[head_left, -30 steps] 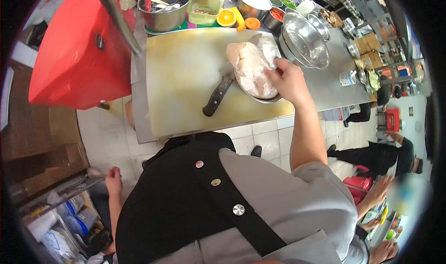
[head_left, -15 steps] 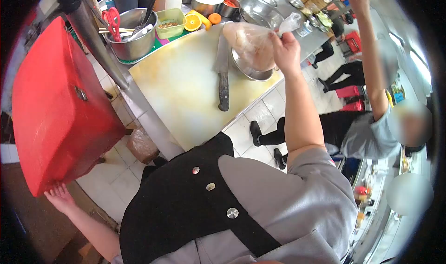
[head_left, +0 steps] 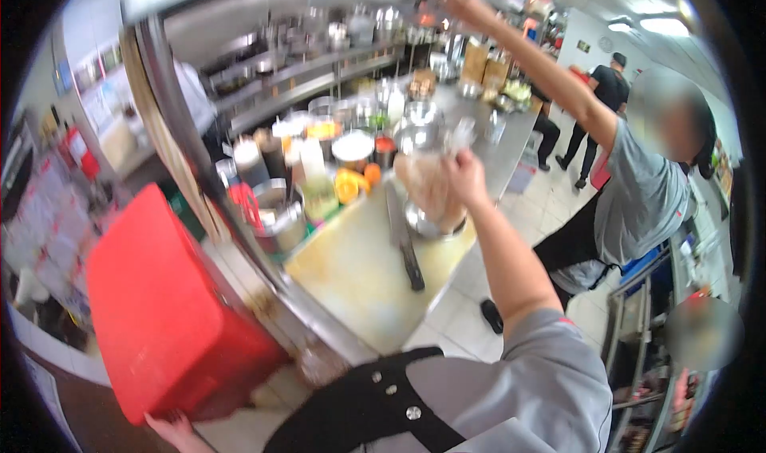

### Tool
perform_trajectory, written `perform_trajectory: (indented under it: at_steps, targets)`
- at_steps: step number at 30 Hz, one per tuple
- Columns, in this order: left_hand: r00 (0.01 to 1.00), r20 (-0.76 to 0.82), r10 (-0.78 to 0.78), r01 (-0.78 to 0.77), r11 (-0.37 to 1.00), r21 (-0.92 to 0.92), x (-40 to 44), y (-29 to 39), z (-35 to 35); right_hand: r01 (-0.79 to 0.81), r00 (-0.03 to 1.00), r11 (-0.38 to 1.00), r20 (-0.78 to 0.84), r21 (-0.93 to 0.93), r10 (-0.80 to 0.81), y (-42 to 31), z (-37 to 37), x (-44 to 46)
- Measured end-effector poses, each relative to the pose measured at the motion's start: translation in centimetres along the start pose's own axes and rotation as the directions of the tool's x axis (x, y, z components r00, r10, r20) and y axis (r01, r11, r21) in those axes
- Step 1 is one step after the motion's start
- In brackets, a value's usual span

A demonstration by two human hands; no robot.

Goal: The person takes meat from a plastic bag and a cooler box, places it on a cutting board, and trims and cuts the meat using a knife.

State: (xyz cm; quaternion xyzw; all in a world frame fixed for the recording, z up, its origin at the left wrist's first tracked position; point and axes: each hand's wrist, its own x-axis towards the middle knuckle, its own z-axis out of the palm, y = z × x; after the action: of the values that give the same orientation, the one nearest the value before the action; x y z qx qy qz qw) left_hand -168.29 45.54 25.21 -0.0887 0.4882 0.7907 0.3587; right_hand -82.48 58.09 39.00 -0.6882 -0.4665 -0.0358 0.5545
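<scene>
Bag held by its neck at the bowl, other hand at the red box

Nearest, the left hand [head_left: 166,431] meets the lower edge of the red box [head_left: 175,309]; blur hides whether its fingers grip or merely rest there. Farther forward, the right hand [head_left: 465,174] has its fingers closed on the gathered neck of a clear bag [head_left: 419,183] with pale contents. The bag hangs at the metal bowl [head_left: 420,222], and whether it clears the rim cannot be told.

The step in hand seems to be handling the bag and the red box at once. As a judgement, the next move calls for a firm hold on the neck and a steady left hand.

The knife [head_left: 409,265] lies on the cutting board [head_left: 343,293] just beside the bowl, so a low swing could catch its blade. Past the board, a steel pot [head_left: 281,231], cut orange [head_left: 345,188] and white bottle [head_left: 313,162] crowd the bench [head_left: 503,151]. A metal post [head_left: 199,166] stands between the red box and the board. To the right, a co-worker [head_left: 650,206] reaches up; well beyond stands a person in black [head_left: 610,88]
</scene>
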Motion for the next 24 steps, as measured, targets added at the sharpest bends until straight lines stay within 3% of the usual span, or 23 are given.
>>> perform_trajectory:
  at_steps: [1, 2, 5, 8, 14, 18, 21, 24]
  targets:
    - [0.997, 0.073, -0.017, 0.018, 1.0, -0.021, 0.4, -0.4, -0.2, -0.04, 0.999, 0.999, -0.002, -0.033, 0.04, -0.7, -0.2, -0.7]
    - [0.995, 0.048, 0.085, -0.089, 0.992, 0.087, -5.4, -0.2, 3.0, -0.045, 0.999, 0.998, -0.002, -0.053, 0.045, -0.3, 0.1, -1.0]
    - [0.974, 0.203, 0.106, -0.117, 0.992, 0.044, -6.7, -0.2, 3.5, -0.078, 0.997, 0.995, -0.005, -0.063, 0.078, 0.5, 0.6, -1.7]
    - [0.979, 0.174, 0.11, -0.122, 0.991, 0.06, -7.4, 0.2, 4.2, -0.135, 0.991, 0.987, 0.009, 0.088, 0.135, 0.4, 0.6, -2.3]
    - [0.987, 0.092, 0.134, -0.141, 0.988, 0.07, -6.7, 1.6, 4.3, -0.115, 0.993, 0.992, 0.032, 0.042, 0.114, 2.3, 0.4, -1.7]
    - [0.916, 0.316, 0.249, -0.284, 0.956, 0.071, -12.4, 3.1, 6.2, -0.097, 0.995, 0.995, 0.029, 0.0, 0.097, -0.6, -1.3, -2.4]
    - [0.927, 0.291, 0.238, -0.246, 0.969, -0.008, -13.6, 4.7, 9.2, -0.146, 0.987, 0.989, 0.062, -0.011, 0.146, 0.4, -0.7, -2.0]
    - [0.887, 0.313, 0.338, -0.386, 0.917, 0.103, -15.0, 5.4, 11.0, -0.108, 0.993, 0.994, 0.042, 0.016, 0.108, -1.2, -1.4, -2.5]
